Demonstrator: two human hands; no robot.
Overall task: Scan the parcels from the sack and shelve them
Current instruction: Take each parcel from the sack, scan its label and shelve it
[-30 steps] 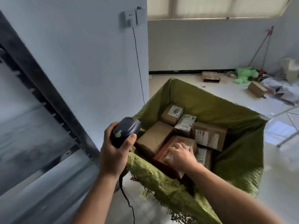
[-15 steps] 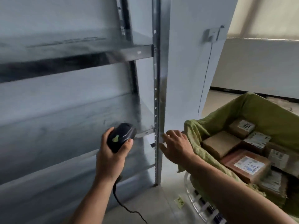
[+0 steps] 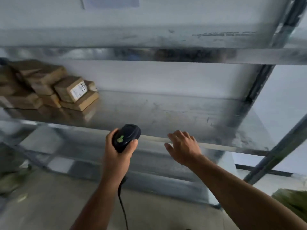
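Dim, cool light is falling evenly, brightening toward the right; motion blur is smearing the metal shelf (image 3: 182,117) and stacked parcels (image 3: 69,92), and wide-angle distortion is bending the upright (image 3: 256,87)

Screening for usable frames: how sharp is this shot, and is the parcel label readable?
Head view: motion blur smears the shelf edges and parcels; scanner, left hand and right hand are sharper; handwriting on the label is not reliably readable.
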